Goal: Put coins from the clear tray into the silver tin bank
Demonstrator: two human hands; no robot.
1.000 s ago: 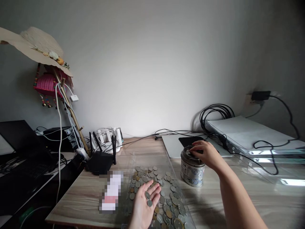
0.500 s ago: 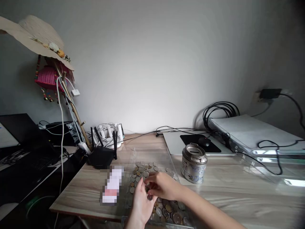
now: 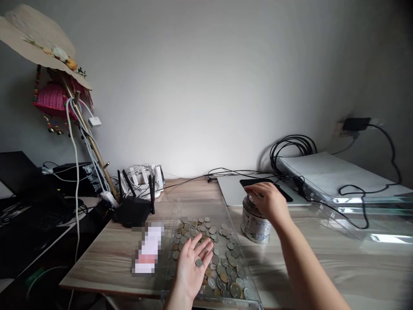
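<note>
On desk, right hand [image 3: 269, 201] grips tin [image 3: 254, 221] top; open left hand [image 3: 192, 265] cradles coin [image 3: 198, 262].

Head view, downward over desk [image 3: 129, 254]

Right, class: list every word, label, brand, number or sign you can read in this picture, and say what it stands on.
None can be read.
Coins in the clear tray: faces too small to read.
Coin on the open left hand: too small.
Tin under the right hand: blue pattern, no readable lettering.
Item left of the tray: blurred out.
Black router: no readable marking.
</note>
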